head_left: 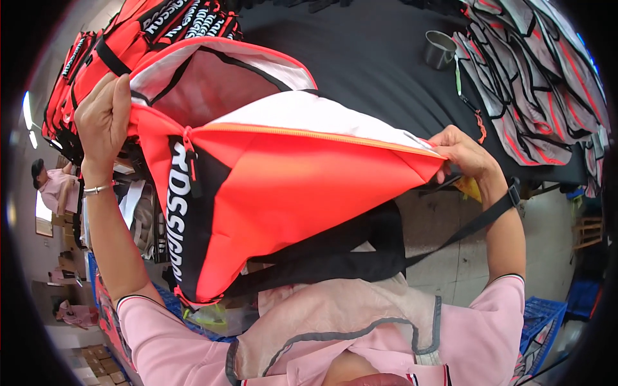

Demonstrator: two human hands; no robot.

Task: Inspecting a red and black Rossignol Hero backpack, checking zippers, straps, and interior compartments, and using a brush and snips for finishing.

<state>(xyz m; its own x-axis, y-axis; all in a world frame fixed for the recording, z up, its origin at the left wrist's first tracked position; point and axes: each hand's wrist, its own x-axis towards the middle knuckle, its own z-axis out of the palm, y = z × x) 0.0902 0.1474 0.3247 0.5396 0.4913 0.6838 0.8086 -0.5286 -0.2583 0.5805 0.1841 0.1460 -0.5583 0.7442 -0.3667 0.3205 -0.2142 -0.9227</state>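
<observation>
Well, from where I stand, the red bag [309,199] hangs stretched between the person's 2 hands, in front of the chest, its upper part against the black-covered table [367,71]; whether it rests on the table's edge, I cannot tell. The left hand [103,119] has its fingers curled tight around the rim at the bag's upper left. The right hand [460,153] pinches the far right corner, where the orange zip [322,134] ends, thumb and fingers drawn close on the cloth.

I'd judge it light and floppy: the red cloth pulls into a long, soft slope, and the white lining [277,114] bulges loosely above the zip. The black panel [193,199] down the left side looks a little firmer. Nothing seems fragile, though the smooth lining may slip under a loose pinch. Best grips, to my eye, are the 2 ends of the mouth, as now, where seams should give the fingers something solid. The zip pull [188,135] is small and wants a fingertip hold. The loose black strap [463,235], dangling below the right hand, could snag, so I'd not lift by it.
</observation>
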